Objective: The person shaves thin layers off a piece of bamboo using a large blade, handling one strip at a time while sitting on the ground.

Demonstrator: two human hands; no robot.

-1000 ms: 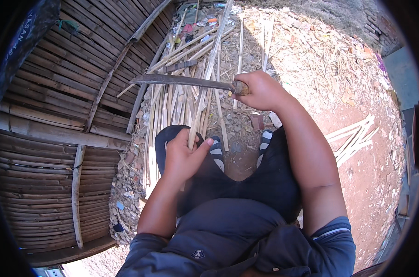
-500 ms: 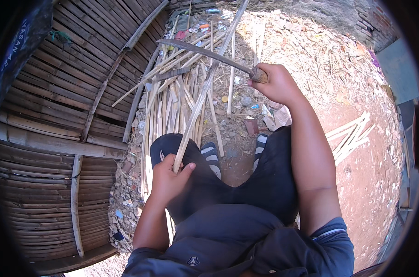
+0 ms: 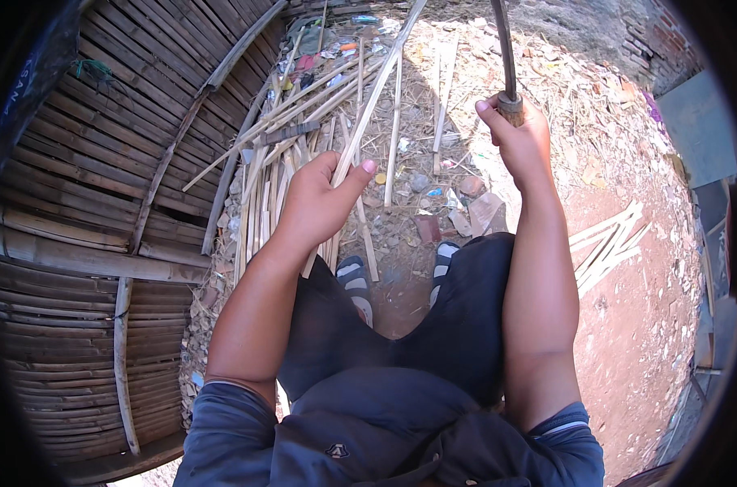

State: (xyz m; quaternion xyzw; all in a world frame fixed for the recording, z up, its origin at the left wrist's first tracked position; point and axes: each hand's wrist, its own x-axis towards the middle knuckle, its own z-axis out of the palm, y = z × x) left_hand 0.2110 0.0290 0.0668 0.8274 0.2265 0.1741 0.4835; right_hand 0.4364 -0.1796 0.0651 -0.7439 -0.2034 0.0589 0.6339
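Observation:
My left hand (image 3: 324, 197) is closed around a long, pale bamboo strip (image 3: 378, 89). The strip slants from above my left thigh up past the top edge of the view, and its near end shows just below my wrist. My right hand (image 3: 521, 140) grips the wooden handle (image 3: 510, 108) of a machete. The dark machete blade (image 3: 505, 49) points away from me, apart from the strip, and its tip lies outside the view.
Split bamboo strips (image 3: 259, 195) lie piled on the littered ground at the left, beside a slatted bamboo wall (image 3: 76, 154). More strips (image 3: 616, 243) rest on bare soil at the right. A brick wall (image 3: 669, 36) stands far right. My sandalled feet (image 3: 355, 284) are below.
My left hand has moved forward along the strip, away from its near end. My right hand has swung the machete from pointing left across the strip to pointing away, clear of it.

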